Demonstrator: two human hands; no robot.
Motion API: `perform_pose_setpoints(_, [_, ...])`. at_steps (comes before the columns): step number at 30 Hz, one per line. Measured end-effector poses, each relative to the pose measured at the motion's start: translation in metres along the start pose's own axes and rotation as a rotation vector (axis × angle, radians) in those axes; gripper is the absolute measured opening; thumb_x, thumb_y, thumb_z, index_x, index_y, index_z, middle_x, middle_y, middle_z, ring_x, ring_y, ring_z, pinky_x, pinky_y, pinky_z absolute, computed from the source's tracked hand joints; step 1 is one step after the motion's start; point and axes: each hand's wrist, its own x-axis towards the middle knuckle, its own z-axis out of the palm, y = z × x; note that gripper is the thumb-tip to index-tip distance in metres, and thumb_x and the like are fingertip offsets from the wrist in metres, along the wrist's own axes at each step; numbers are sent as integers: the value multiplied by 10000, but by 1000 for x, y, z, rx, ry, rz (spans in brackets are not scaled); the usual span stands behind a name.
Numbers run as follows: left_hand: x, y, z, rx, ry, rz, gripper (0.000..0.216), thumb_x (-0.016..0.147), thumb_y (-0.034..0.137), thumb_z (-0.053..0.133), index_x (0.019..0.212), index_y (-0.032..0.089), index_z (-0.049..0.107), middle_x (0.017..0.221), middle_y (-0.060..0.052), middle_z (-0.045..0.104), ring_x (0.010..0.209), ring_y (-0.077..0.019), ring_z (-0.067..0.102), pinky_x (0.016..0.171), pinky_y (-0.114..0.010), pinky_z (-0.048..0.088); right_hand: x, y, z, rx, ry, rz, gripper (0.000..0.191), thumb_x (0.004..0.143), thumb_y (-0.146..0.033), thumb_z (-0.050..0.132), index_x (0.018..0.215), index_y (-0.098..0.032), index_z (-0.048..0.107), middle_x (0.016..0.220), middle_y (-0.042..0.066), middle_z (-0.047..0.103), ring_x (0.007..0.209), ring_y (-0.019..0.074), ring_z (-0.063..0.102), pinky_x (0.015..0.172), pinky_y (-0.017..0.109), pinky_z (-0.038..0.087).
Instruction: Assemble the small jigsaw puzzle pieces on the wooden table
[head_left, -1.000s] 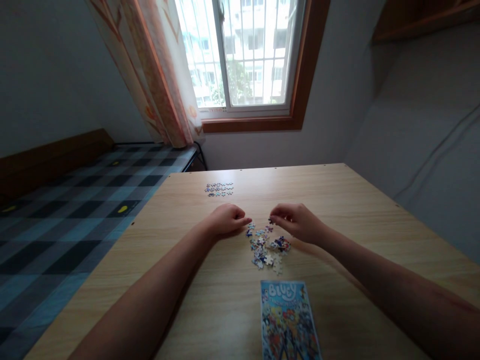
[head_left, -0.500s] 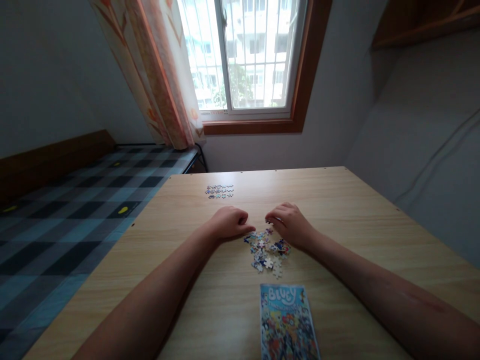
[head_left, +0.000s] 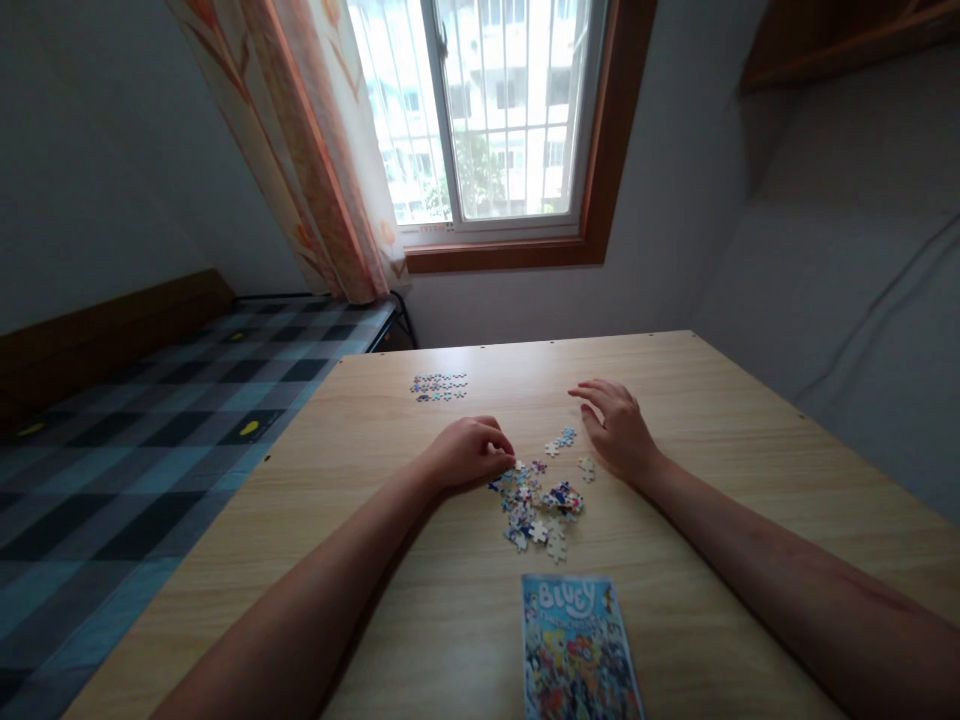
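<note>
A loose heap of small jigsaw puzzle pieces (head_left: pixel 527 505) lies mid-table, some face up with colours, others pale side up. At its upper left edge is my left hand (head_left: pixel 471 452), thumb and fingers pinched together on what looks like a pale puzzle piece (head_left: pixel 520 465). My right hand (head_left: pixel 616 428) hovers over the table to the right of the heap, fingers spread and holding nothing. Between it and the heap are a few separate pieces: light blue ones (head_left: pixel 568 437), a pale one (head_left: pixel 553 450) and a yellowish one (head_left: pixel 586 468).
Neat rows of puzzle pieces (head_left: pixel 439 387) lie at the far left of the wooden table (head_left: pixel 420 600). Closer to me is a Bluey puzzle box or booklet (head_left: pixel 580 650). A bed with a checked cover (head_left: pixel 187 430) stands left, beneath a curtain beside the window (head_left: pixel 517 120).
My right hand has moved right and away, opening and letting go of a dark-edged piece. Several pieces now lie apart beside the heap. My left fingers have closed into a pinch at the heap's edge.
</note>
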Motion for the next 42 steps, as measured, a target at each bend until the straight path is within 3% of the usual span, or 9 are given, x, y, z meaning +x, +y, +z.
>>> perform_pose_setpoints(12, [1, -1, 1, 14, -22, 4, 141, 819, 313, 686, 853, 223, 789, 892, -27, 688, 733, -133, 602, 709, -243, 445, -2, -7, 0, 67, -7, -51, 292, 865, -121, 527, 1040, -224, 738, 1163, 92, 693, 1190, 280, 561, 1050, 502, 419])
perform_pose_setpoints(20, [3, -3, 3, 53, 5, 3, 101, 813, 251, 683, 842, 215, 773, 849, -20, 685, 730, -132, 605, 691, -232, 445, -3, -17, -6, 137, -25, -265, 206, 867, -131, 582, 956, -245, 728, 1127, 61, 706, 1210, 270, 557, 1034, 497, 442])
perform_pose_setpoints(28, [3, -9, 7, 53, 83, -11, 118, 834, 220, 654, 881, 210, 762, 804, -7, 700, 702, -127, 600, 675, -238, 440, -18, -75, -23, 147, -254, -580, 115, 881, -222, 642, 923, -282, 731, 1258, 23, 666, 1320, 265, 494, 1134, 526, 333])
perform_pose_setpoints(35, [3, -10, 7, 62, 114, 3, 132, 853, 241, 647, 882, 196, 768, 804, -16, 709, 699, -126, 598, 683, -238, 442, -25, -100, -30, 159, -476, -613, 119, 885, -250, 650, 959, -285, 737, 1364, 30, 606, 1406, 270, 401, 1195, 570, 213])
perform_pose_setpoints(42, [3, -12, 8, 35, 112, 28, 150, 851, 278, 663, 907, 201, 779, 799, -20, 701, 704, -126, 597, 676, -237, 435, -32, -105, -28, 151, -540, -586, 153, 870, -287, 686, 1014, -290, 735, 1434, 19, 556, 1444, 286, 345, 1214, 581, 155])
